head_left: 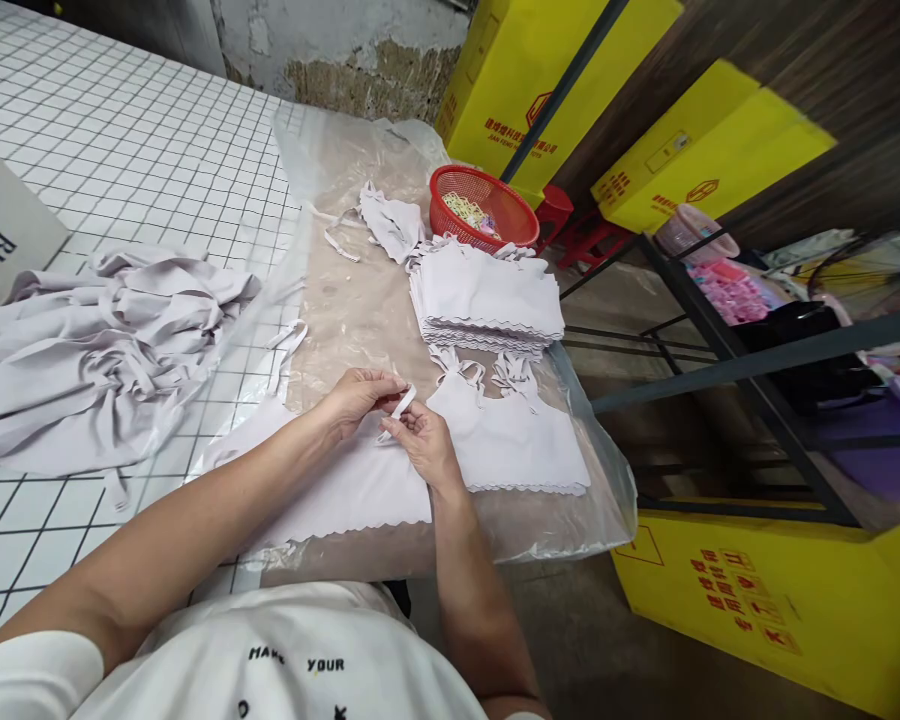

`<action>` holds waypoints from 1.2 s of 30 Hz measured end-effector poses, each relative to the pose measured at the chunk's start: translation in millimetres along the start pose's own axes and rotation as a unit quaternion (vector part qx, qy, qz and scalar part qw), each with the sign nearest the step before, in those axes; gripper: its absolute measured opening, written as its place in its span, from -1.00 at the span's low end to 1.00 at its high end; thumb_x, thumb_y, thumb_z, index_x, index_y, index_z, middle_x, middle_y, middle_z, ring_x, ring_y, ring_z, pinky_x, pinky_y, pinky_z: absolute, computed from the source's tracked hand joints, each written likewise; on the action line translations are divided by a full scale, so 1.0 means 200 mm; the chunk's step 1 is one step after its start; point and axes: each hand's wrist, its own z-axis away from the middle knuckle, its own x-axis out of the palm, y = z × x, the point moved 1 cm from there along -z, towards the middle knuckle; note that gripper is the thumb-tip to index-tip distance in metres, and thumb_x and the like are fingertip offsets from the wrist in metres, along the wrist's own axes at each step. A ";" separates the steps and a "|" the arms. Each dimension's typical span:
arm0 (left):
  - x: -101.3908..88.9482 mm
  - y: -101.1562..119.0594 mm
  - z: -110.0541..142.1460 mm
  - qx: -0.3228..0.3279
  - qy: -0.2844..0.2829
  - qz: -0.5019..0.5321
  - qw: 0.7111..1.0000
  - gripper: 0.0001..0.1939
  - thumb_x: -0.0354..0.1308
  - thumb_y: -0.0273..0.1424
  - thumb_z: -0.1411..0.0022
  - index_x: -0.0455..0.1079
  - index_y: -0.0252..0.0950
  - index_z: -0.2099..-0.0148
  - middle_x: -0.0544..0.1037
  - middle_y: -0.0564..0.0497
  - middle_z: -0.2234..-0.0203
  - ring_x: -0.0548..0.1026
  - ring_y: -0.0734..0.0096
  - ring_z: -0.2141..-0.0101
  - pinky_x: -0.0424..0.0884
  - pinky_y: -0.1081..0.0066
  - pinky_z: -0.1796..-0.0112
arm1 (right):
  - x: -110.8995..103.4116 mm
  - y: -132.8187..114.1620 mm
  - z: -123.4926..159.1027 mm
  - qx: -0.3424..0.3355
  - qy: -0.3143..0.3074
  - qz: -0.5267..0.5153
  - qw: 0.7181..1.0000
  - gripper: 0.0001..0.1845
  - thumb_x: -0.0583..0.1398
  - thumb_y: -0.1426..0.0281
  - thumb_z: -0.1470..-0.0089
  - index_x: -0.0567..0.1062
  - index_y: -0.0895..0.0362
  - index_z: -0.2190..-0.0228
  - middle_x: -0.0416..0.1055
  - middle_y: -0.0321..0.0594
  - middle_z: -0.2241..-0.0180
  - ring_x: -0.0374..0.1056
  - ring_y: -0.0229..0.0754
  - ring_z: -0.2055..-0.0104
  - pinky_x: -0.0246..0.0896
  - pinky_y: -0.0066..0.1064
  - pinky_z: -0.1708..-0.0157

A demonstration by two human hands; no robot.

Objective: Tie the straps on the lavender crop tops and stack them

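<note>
A pale lilac camisole top (345, 492) with a scalloped hem lies spread in front of me. Over it, my left hand (360, 393) and my right hand (429, 446) come together, both pinching one of its thin straps (403, 402). The strap forms a short loop between the fingertips. Another strap (294, 340) trails loose at the top's left side. Right of my hands lies a second top (521, 440), flat, its straps gathered into two knotted bunches. Just behind that rests a neat stack of folded tops (491, 290).
Clear plastic sheeting (337, 330) covers this side of the grid-patterned table (187, 130). A heap of lilac tops (105, 350) lies left, beside a white box (7, 220). A red basket (521, 222) holds small yellowish pieces. Dark metal racking (750, 380) and yellow boxes (765, 600) stand right.
</note>
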 end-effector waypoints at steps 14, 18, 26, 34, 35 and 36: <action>-0.04 -0.03 0.01 0.031 -0.044 -0.140 0.989 -0.65 0.41 -0.25 0.14 0.32 -0.33 0.60 0.33 0.13 0.72 0.26 0.58 0.63 0.16 0.51 0.56 | 0.01 0.05 -0.01 0.025 0.020 0.054 0.998 -0.58 0.36 0.04 0.14 0.43 0.13 0.56 0.21 -0.40 0.62 0.12 -0.33 0.55 0.07 -0.45 0.52; -0.03 0.00 -0.02 0.045 -0.004 -0.102 0.994 -0.66 0.42 -0.26 0.16 0.33 -0.33 0.57 0.25 0.18 0.75 0.21 0.62 0.67 0.09 0.53 0.60 | 0.00 0.06 0.00 0.035 -0.014 0.052 0.998 -0.60 0.33 0.04 0.09 0.52 0.14 0.48 0.32 -0.35 0.55 0.21 -0.30 0.49 0.15 -0.43 0.45; -0.08 -0.02 -0.04 0.024 0.043 -0.073 0.996 -0.63 0.39 -0.25 0.08 0.25 -0.30 0.58 0.18 0.20 0.79 0.05 0.69 0.75 -0.11 0.53 0.68 | -0.03 0.04 0.00 -0.043 -0.038 0.129 0.990 -0.55 0.15 0.02 -0.14 0.58 0.12 0.43 0.27 -0.25 0.38 0.21 -0.25 0.34 0.18 -0.41 0.35; -0.12 -0.02 -0.02 0.044 0.055 -0.121 0.990 -0.72 0.30 -0.29 -0.02 0.27 -0.29 0.50 0.25 0.18 0.75 0.12 0.64 0.73 0.00 0.53 0.64 | -0.02 0.09 -0.02 0.060 -0.029 0.042 0.997 -0.51 0.29 -0.06 0.11 0.51 0.14 0.47 0.23 -0.38 0.59 0.03 -0.36 0.55 -0.01 -0.47 0.55; -0.13 -0.01 0.01 0.061 0.052 -0.164 0.983 -0.75 0.29 -0.30 -0.02 0.29 -0.29 0.49 0.28 0.16 0.73 0.15 0.61 0.70 0.02 0.53 0.63 | -0.02 0.10 -0.02 0.065 -0.018 0.036 0.997 -0.51 0.29 -0.06 0.12 0.48 0.14 0.49 0.22 -0.39 0.60 0.03 -0.36 0.56 -0.01 -0.47 0.56; -0.15 -0.01 0.04 0.082 0.047 -0.223 0.970 -0.78 0.28 -0.31 -0.01 0.31 -0.29 0.48 0.31 0.15 0.71 0.19 0.59 0.67 0.05 0.51 0.61 | -0.02 0.10 -0.02 0.067 -0.009 0.030 0.997 -0.51 0.30 -0.06 0.13 0.45 0.14 0.51 0.22 -0.39 0.61 0.04 -0.36 0.57 -0.01 -0.47 0.56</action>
